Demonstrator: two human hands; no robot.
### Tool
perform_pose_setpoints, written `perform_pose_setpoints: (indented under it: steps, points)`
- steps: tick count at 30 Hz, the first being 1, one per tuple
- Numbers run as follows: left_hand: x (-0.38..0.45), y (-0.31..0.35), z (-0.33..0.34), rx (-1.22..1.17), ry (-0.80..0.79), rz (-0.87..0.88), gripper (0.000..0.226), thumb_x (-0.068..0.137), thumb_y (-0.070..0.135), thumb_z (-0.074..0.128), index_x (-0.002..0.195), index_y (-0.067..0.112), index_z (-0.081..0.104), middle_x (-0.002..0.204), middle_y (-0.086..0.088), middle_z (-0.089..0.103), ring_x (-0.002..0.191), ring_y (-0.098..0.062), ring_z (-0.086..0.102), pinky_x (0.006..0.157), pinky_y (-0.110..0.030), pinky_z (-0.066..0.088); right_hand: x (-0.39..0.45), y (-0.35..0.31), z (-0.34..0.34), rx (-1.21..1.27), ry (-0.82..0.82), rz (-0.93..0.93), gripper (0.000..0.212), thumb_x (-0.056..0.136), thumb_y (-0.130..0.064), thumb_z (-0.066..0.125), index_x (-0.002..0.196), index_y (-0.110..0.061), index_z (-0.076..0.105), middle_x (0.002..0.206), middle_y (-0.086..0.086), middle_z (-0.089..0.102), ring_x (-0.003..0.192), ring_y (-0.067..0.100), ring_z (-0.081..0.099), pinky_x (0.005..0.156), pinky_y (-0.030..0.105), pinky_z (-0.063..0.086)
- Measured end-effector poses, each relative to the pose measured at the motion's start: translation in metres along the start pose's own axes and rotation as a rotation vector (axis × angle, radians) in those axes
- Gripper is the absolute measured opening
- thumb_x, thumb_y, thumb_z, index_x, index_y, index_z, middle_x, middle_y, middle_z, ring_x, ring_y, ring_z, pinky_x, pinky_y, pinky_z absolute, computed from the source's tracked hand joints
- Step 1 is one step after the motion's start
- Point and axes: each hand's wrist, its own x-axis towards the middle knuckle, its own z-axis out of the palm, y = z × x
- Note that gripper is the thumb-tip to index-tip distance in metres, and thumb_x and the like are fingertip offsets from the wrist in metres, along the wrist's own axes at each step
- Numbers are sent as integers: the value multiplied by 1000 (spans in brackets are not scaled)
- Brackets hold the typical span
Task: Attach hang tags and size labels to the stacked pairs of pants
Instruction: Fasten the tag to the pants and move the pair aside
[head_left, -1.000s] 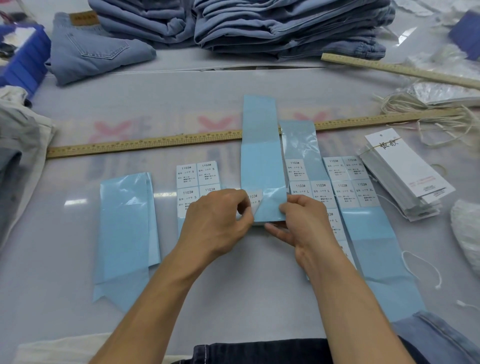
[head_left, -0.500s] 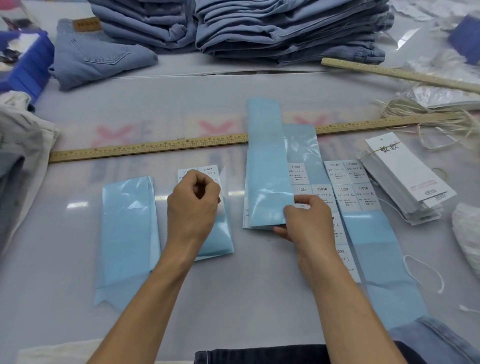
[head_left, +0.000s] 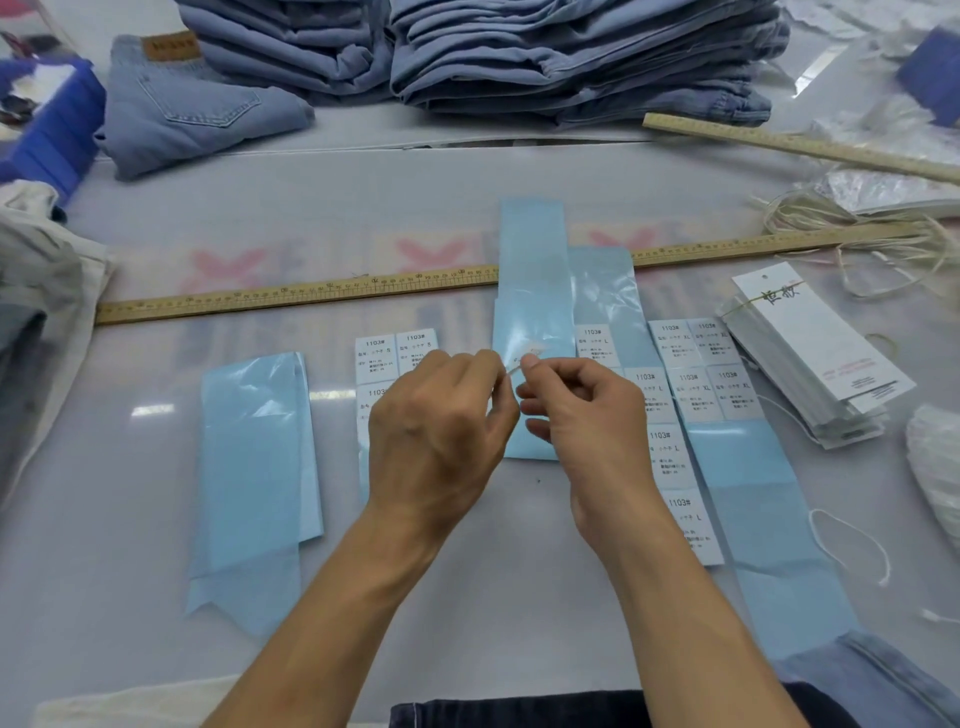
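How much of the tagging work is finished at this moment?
Done: several pale blue backing strips lie stripped of labels. In hand: left hand and right hand pinch one small white sticker together. Left: white size labels, the white hang tag bundle and the folded blue denim pants stack look untouched.

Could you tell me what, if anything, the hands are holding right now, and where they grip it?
Both the left hand and the right hand pinch a small white label between their fingertips, by its edges.
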Motion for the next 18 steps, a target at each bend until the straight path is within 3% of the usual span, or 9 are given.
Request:
perform_pose_setpoints:
  steps: [3,6,9,14,18]
  points:
    - [0,2,0,23,2,40,18,94,16,65,78,11,65,68,-5,64,61,-28,58,48,-40,46,0,1,1,-29,1,12,13,89,-26,77,83,-15,73,76,2,75,74,14,73,64,21,57]
    - [0,4,-2,49,20,105,21,98,17,62,78,11,66,65,-4,62,58,-27,56,47,-34,39,0,2,2,-114,7,-25,12,88,-28,76,80,-19,73,75,1,74,76,17,73,79,40,62]
    - [1,7,-2,45,-9,125,19,96,17,64,79,11,66,65,-5,63,56,-26,55,48,-32,36,0,3,2,-111,20,-25,8,87,-25,76,80,-21,72,76,1,74,77,18,73,83,49,61]
    - [-4,3,4,42,-95,46,18,96,22,62,80,14,65,70,-3,65,64,-28,60,47,-38,45,1,6,5,-107,38,-4,9,82,-14,69,78,-22,69,76,1,73,81,22,73,81,49,61]
    - [-8,0,14,-53,-72,50,17,97,29,58,97,18,72,90,0,73,74,-24,65,51,-34,50,4,5,2,-95,107,-15,10,86,-16,68,80,-23,68,79,-8,71,77,3,68,77,33,59]
